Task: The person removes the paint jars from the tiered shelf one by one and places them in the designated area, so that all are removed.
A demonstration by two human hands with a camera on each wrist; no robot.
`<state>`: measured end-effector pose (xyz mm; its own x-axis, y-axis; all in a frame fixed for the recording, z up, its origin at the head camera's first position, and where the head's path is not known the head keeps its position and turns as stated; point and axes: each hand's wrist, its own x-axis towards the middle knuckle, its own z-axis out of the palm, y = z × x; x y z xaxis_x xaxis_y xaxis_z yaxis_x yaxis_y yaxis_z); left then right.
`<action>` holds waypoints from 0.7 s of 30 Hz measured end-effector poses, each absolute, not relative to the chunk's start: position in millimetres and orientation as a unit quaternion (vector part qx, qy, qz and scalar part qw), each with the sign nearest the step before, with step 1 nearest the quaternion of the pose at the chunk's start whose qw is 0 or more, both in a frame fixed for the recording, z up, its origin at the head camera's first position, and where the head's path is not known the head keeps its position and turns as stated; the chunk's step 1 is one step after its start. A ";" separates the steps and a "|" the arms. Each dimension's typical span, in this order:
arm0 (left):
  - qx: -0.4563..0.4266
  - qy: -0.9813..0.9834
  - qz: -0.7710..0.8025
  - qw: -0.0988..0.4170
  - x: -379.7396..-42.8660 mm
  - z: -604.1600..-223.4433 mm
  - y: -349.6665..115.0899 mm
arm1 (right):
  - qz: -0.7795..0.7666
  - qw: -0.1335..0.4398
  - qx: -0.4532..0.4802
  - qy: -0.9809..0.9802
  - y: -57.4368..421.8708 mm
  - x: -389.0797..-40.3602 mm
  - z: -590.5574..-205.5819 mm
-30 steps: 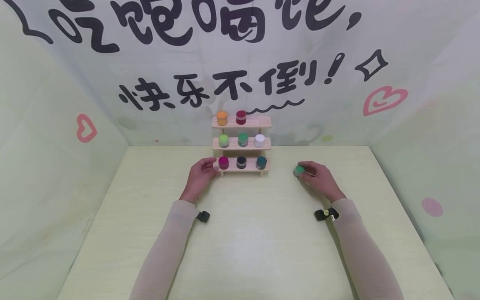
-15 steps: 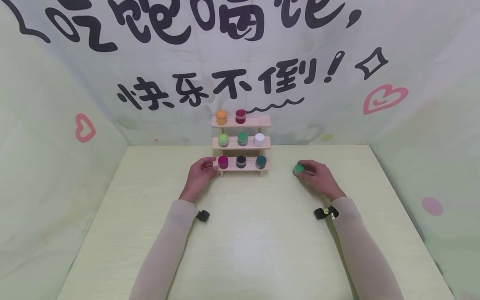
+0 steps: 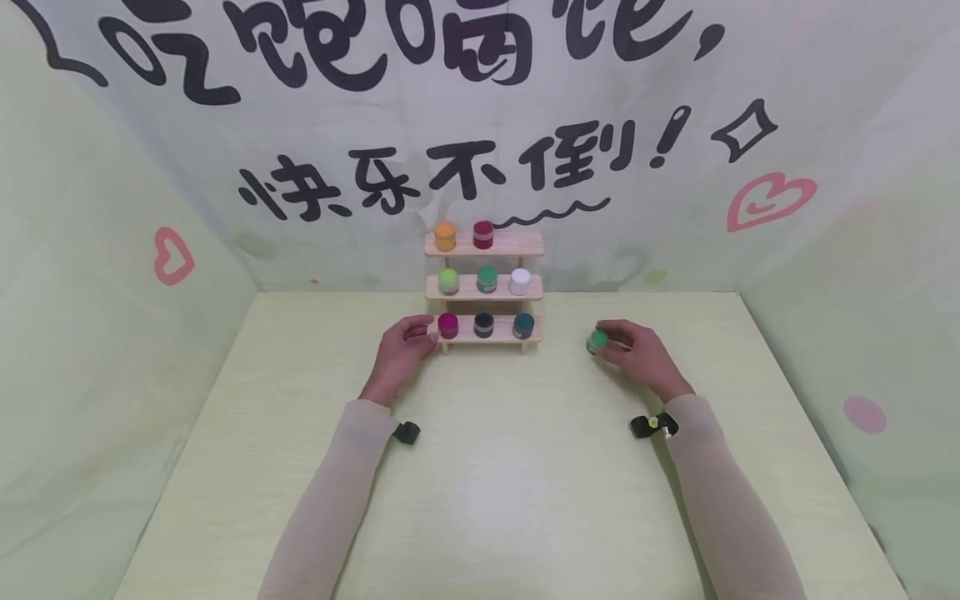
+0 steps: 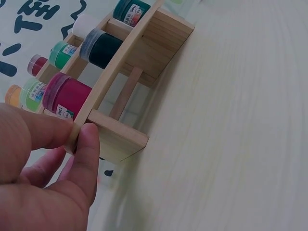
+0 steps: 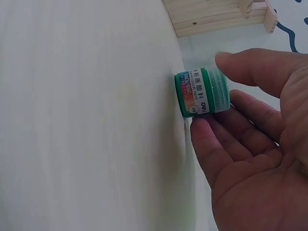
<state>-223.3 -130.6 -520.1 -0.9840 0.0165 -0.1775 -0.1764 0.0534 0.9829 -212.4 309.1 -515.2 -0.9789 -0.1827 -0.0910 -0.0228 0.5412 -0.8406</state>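
Observation:
At the left end of the lowest tier of a wooden display rack (image 3: 502,335), my left hand (image 3: 401,354) pinches the board between thumb and fingers, as the left wrist view shows up close. Beside those fingertips stands a magenta paint jar (image 4: 67,96). To the right of the rack, my right hand (image 3: 637,354) holds a green paint jar (image 5: 199,92) with a clear lid, down at the tabletop. Its label faces the right wrist camera, with the thumb at the lid and the fingers along the other side.
Black (image 3: 483,325) and teal (image 3: 523,326) jars share the lowest tier. Light green (image 3: 448,282), green (image 3: 487,279) and white (image 3: 520,282) jars fill the middle one. Orange (image 3: 445,236) and dark red (image 3: 483,234) jars stand on top. A printed cloth wall (image 3: 360,250) rises behind.

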 end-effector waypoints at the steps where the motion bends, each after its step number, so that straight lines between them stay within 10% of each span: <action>1: -0.054 0.724 0.684 0.069 -223.2 -520.1 -130.8 | -0.477 0.082 -0.057 0.873 308.8 -212.7 -514.4; 21: -0.067 0.724 0.683 0.065 -221.3 -517.4 -127.6 | -0.553 0.001 -0.062 0.831 286.0 -224.9 -480.4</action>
<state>-221.3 -127.6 -517.4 -0.9824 -0.0084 -0.1864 -0.1865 0.0572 0.9808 -224.9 286.0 -480.4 -0.9924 -0.1042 0.0661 -0.1012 0.3805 -0.9192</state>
